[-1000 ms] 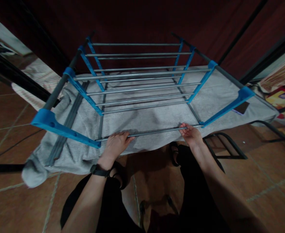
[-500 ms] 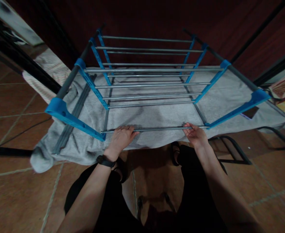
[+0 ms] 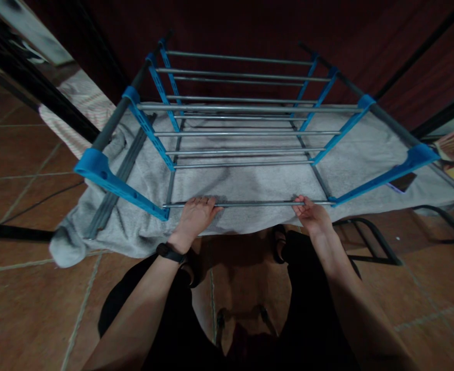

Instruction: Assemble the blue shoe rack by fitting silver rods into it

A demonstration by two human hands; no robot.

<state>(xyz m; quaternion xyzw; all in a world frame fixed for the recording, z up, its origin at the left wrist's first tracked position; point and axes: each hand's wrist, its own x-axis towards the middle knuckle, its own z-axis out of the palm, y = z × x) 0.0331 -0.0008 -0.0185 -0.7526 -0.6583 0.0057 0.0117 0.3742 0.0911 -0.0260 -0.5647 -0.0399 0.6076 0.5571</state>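
Observation:
A rack of grey metal tubes and blue plastic side brackets lies on a grey blanket. Along its near side runs a thin metal tube, its ends at the lower tips of the two nearest brackets. My left hand is closed over this tube near its left end, knuckles up. Toward the right end, my right hand grips the same tube between thumb and fingers, from below. The right-hand near bracket slopes up and away from the tube's end. Several more cross tubes span the rack behind.
Loose grey tubes lie on the grey blanket left of the rack. A phone rests on the right, beneath the bracket. Black metal bars stand by the tiled floor at right. A dark red panel rises behind the rack.
The view has shifted slightly, so the rack's upper parts appear a little higher and farther right. Both hands keep the same hold on the near tube.

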